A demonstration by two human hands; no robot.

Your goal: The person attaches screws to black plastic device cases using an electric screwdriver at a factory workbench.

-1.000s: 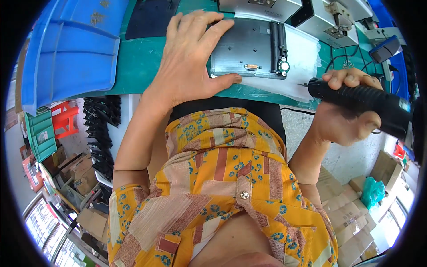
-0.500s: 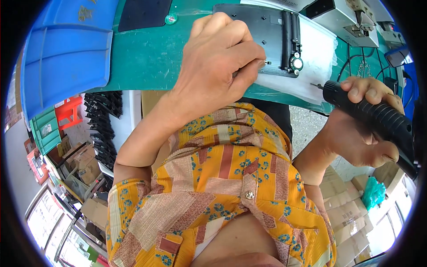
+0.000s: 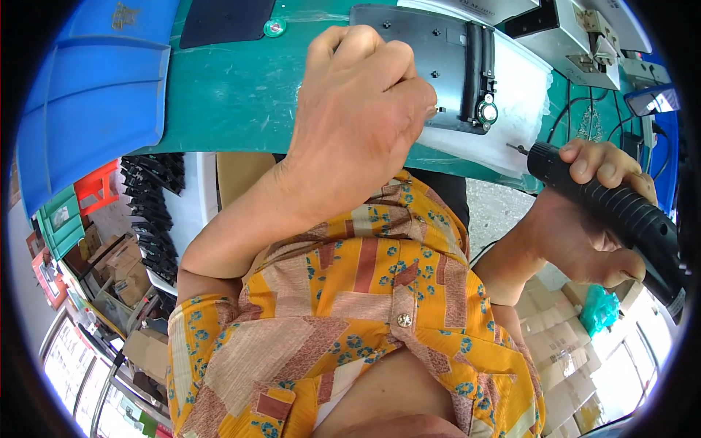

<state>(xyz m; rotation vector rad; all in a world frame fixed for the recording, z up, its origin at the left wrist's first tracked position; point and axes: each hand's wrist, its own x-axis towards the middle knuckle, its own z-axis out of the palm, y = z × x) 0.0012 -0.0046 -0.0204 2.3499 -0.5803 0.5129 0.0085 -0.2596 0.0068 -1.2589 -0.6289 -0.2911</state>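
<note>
My left hand [image 3: 365, 120] rests over the lower left part of a black plastic panel [image 3: 451, 55], its fingers curled in. Thumb and forefinger come together beside a tiny metallic piece at the panel's near edge; what they pinch, if anything, is hidden. Along the panel's right side runs a raised black ridge with a small round silver-and-green part [image 3: 487, 112] at its near end. Off to the right, my right hand [image 3: 591, 219] is wrapped round a black electric screwdriver [image 3: 621, 197]. Its thin bit points left, just apart from the table's near edge.
White plastic sheeting [image 3: 522, 80] lies under the panel on the green tabletop [image 3: 226, 95]. A blue bin [image 3: 95, 102] stands at the left, near a dark flat piece [image 3: 226, 20] and another small round part [image 3: 274, 28]. Metal boxes [image 3: 566, 36] and cables occupy the far right.
The whole view has shifted slightly. My left hand's fingers have turned a little at the same spot on the panel; my right hand still holds the screwdriver, its rear end tilted slightly lower.
</note>
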